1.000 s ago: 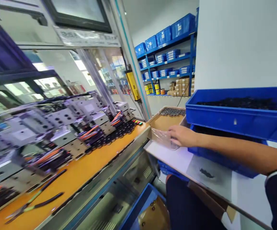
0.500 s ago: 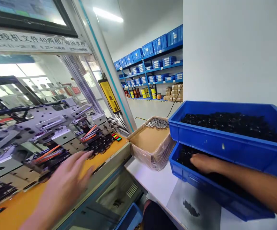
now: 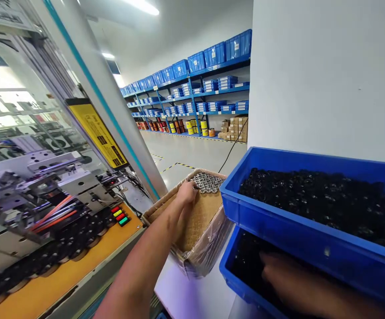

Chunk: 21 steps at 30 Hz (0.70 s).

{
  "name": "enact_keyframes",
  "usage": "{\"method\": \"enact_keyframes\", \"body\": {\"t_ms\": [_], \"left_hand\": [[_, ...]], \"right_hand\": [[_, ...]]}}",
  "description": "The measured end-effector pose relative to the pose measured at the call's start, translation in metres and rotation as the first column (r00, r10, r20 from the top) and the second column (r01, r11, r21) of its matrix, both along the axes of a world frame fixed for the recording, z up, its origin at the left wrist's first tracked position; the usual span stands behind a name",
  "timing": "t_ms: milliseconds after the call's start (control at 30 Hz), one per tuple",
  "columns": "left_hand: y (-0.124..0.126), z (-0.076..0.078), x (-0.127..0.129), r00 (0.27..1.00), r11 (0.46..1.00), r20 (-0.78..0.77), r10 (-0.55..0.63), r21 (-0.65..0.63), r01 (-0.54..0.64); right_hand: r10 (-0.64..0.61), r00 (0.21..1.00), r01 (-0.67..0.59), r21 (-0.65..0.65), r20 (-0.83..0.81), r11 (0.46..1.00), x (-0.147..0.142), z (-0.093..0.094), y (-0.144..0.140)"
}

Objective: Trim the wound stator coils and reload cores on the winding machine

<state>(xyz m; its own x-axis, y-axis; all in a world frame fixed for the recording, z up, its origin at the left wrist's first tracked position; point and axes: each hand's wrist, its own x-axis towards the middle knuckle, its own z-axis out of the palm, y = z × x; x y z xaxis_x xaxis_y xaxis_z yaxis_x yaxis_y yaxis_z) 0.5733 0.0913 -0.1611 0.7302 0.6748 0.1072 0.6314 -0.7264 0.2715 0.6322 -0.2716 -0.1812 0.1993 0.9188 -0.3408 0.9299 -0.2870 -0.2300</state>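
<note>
My left hand is down inside the cardboard box, at the left end of a cluster of silvery, toothed ring-shaped metal parts. Its fingers are curled and mostly hidden, so what they hold does not show. Within the lower blue bin, my right hand lies among small black parts. Shadow and motion blur hide its fingers. The upper blue bin, stacked over the lower one, holds a heap of similar black parts.
At left stands a machine with a row of black round parts along its orange bench edge. Coloured buttons sit at the bench's end. A slanted post rises beside the box. Blue shelving fills the background.
My left hand has moved right, from over the machine's bench into the cardboard box. My right hand stays in the lower bin. The view has turned right and come closer to the bins.
</note>
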Motion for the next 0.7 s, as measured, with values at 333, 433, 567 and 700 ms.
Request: {"method": "enact_keyframes", "body": {"t_ms": [333,433,567,700], "left_hand": [[-0.036,0.018,-0.025,0.965,0.967,0.247,0.089,-0.254,-0.024],[-0.085,0.025,-0.076,0.907,0.944,0.411,0.091,-0.326,0.053],[-0.163,0.028,-0.152,0.766,0.899,0.63,0.128,-0.4,0.178],[-0.222,0.026,-0.204,0.672,0.857,0.722,0.165,-0.442,0.264]], "right_hand": [[0.097,0.995,-0.096,0.066,-0.009,0.993,0.005,-0.03,-0.015],[0.061,0.997,-0.066,0.138,0.036,0.988,0.004,-0.028,-0.015],[0.047,0.991,-0.068,0.178,0.122,0.982,0.001,-0.024,-0.01],[0.066,0.979,-0.094,0.141,0.192,0.986,-0.008,-0.009,-0.003]]}}
